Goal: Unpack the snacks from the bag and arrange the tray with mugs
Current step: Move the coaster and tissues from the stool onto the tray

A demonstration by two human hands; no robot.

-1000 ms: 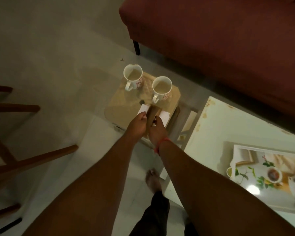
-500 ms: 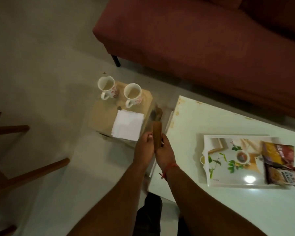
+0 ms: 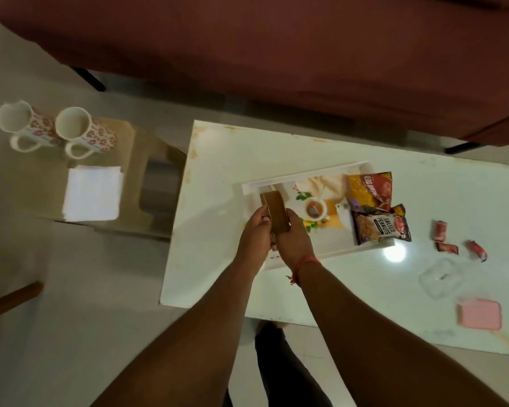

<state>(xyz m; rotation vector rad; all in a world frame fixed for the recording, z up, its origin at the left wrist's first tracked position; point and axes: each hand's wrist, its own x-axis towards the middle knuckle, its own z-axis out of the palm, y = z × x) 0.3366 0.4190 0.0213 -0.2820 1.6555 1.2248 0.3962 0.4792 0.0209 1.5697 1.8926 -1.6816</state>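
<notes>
Both my hands hold a flat brown wooden piece [image 3: 276, 211] upright over the left end of the white printed tray [image 3: 300, 174] on the white table [image 3: 232, 148]. My left hand [image 3: 254, 233] grips its left side, my right hand [image 3: 296, 237] its right side. Two snack packets lie on the tray's right end: a red-yellow one [image 3: 370, 190] and a salted peanuts pack [image 3: 379, 226]. Two floral mugs [image 3: 22, 124] [image 3: 81, 130] stand on a low wooden stool [image 3: 124, 133] at the far left, beside a white napkin stack [image 3: 93, 193].
Small red candy wrappers [image 3: 440, 232] lie right of the tray. A clear plastic container [image 3: 440, 277] and a pink lid [image 3: 479, 314] sit near the table's right front. A dark red sofa [image 3: 276, 48] runs behind the table. A wooden chair leg [image 3: 11, 299] shows at left.
My hands lifted the brown wooden piece off the stool and carried it right, over the tray. The view swung right with them, revealing the table's right end.
</notes>
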